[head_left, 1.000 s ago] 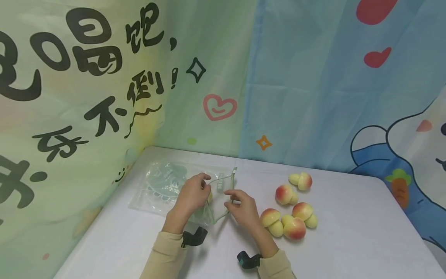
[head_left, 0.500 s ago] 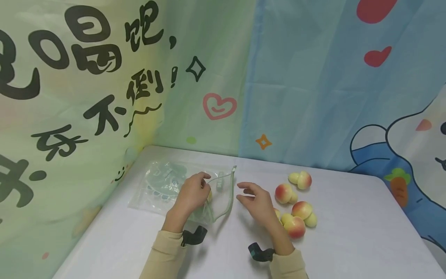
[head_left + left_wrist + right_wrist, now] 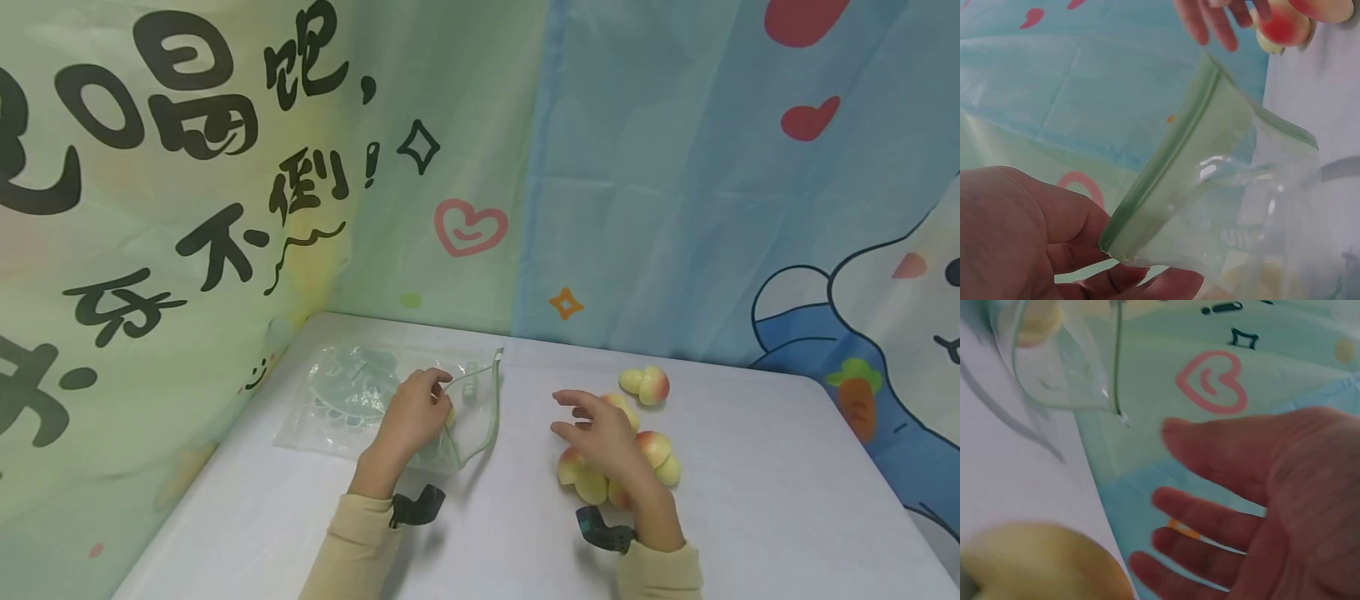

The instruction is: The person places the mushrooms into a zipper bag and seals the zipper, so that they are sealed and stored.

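Fingers (image 3: 1175, 282) of the left hand (image 3: 416, 408) grasp the green-edged rim of the clear bag (image 3: 352, 387) at one corner. The bag lies left of centre in the head view, its mouth raised and gaping toward the middle of the frame; a yellowish piece (image 3: 1260, 278) shows through the plastic at the lower edge of the left wrist view. Fingers of the right hand (image 3: 606, 437) are parted, slightly bent and grasp nothing; the hand lies right of centre, in front of some of the loose mushroom-shaped pieces (image 3: 581, 477) on the white table (image 3: 772, 475).

Good practice, as judged here: the left hold should be light but steady, since a hard pull would probably narrow the mouth or drag the bag. The right thumb and fingers should span a single rounded cap, preferably on a piece at the cluster's margin, such as the one (image 3: 654, 385) farthest up the frame, because crowded neighbours could roll if nudged.
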The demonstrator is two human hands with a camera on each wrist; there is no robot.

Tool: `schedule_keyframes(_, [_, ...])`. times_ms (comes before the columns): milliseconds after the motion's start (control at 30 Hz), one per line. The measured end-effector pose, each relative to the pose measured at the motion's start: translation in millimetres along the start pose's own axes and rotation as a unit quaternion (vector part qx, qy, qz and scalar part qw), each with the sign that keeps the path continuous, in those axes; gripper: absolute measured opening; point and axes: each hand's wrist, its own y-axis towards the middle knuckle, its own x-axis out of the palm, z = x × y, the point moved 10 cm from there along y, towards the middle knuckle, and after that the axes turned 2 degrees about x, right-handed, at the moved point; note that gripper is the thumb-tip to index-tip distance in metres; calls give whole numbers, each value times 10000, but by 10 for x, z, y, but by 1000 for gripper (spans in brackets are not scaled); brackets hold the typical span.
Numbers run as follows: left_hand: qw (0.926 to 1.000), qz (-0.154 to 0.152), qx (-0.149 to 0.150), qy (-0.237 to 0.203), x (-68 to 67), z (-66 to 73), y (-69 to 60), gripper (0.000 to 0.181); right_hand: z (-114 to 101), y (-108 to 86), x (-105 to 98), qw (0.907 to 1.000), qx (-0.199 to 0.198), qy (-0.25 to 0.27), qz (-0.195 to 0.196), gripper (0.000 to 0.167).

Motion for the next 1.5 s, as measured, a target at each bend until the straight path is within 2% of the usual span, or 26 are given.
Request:
schedule_keyframes(267, [10000, 20, 28, 66, -8, 3, 4, 28, 76, -160, -67, 9957, -45, -469, -795, 46])
schedule_keyframes(567, [10000, 2, 49, 62, -10, 7, 1, 29, 172, -249, 15, 9845, -67, -913, -1497, 54])
schedule_keyframes(833, [10000, -17, 44, 62, -11, 4, -6, 28, 176, -248, 39, 9826, -302, -1081, -1479, 52])
schedule_keyframes(1100, [9999, -45, 48, 84, 0, 2, -5, 27, 239, -259, 87, 9811, -125, -1183, -1526, 56])
schedule_keyframes(1267, [9999, -78, 55, 36, 15, 1, 1, 28, 196, -170, 147, 9851, -160, -1200, -1224, 54])
schedule_keyframes(1367, [9999, -123, 52, -1, 37, -5, 4, 29, 188, -100, 230, 9886, -5, -1051, -1075, 54])
schedule_keyframes(1500, [9998, -187, 46, -66, 74, -7, 6, 28, 145, -8, 346, 9940, -90, -794, -745, 56])
